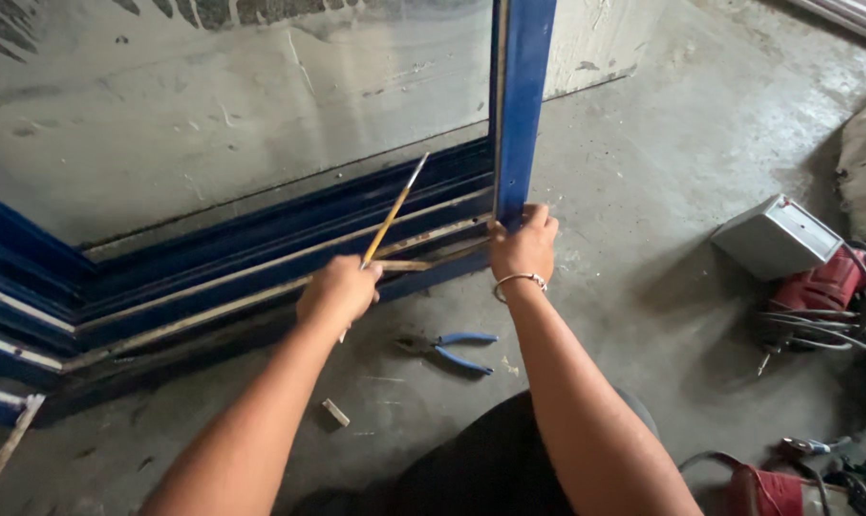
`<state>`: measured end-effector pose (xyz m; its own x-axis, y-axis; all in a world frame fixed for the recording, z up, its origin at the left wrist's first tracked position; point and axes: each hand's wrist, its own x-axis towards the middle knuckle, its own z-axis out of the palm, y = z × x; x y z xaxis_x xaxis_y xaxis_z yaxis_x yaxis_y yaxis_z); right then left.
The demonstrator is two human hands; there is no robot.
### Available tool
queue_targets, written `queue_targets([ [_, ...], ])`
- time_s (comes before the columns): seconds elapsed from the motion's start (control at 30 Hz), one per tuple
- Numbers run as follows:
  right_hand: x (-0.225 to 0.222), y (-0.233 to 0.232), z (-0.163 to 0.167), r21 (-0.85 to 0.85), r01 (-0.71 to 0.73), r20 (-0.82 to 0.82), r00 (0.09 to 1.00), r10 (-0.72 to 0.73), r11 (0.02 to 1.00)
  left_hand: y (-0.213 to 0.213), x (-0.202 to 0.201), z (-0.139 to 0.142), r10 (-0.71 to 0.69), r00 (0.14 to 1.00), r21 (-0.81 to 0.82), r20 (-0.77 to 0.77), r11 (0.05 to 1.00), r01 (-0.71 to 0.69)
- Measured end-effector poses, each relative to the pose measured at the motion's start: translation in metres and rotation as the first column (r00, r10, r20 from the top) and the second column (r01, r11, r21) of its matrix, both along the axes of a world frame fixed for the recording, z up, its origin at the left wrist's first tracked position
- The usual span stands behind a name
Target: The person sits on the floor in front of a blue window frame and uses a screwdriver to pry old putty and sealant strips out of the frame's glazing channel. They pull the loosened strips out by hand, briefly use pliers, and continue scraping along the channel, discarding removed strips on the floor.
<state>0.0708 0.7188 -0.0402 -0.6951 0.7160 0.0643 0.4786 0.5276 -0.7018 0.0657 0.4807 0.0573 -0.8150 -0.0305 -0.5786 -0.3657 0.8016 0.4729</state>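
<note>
Down on the floor [662, 191], the left hand [339, 291] is closed tight around a thin yellow stick [395, 210]. It may be a brush or a pencil, but I cannot tell which. The stick goes up and to the right from the fist, and its pale tip is in front of the glass pane [232, 105]. The low end of the stick is hidden inside the fist.

The right hand [523, 247] is just to the right of the left hand. It grips the bottom of the blue frame post [521, 105], right at the corner where the post meets the blue bottom rails [213, 272]. The fingers curl over the post end. A thin silver bangle [519, 281] sits on that wrist.

Between the two hands a thin wooden strip [423, 260] lies along the rails. The left hand is right next to it.

On the floor near the arms lie blue-handled pliers [452, 349], just below the rails. A small pale block [335, 412] lies close to the left arm.

Far off to the right sits a grey box [775, 236], and beside it a red power tool [829, 287] with grey cords [824, 330] in a loop. Another red tool [767, 489] peeks in at the bottom right corner
</note>
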Motion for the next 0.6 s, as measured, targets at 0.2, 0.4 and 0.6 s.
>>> queue_targets([
  [0.2,0.000,-0.003,0.002,0.010,0.011,-0.006,1.000,-0.011,1.000,0.010,0.002,-0.019,-0.160,0.932,-0.224,-0.325,0.970,0.088],
  [0.4,0.000,-0.003,0.005,0.041,-0.005,0.002,1.000,0.005,0.999,0.049,-0.010,-0.004,-0.207,0.875,-0.196,-0.438,0.972,0.132],
  [0.6,0.000,-0.003,0.006,0.011,0.000,0.031,1.000,0.000,1.000,0.008,-0.005,-0.010,0.050,0.996,-0.018,-0.078,0.999,-0.052],
])
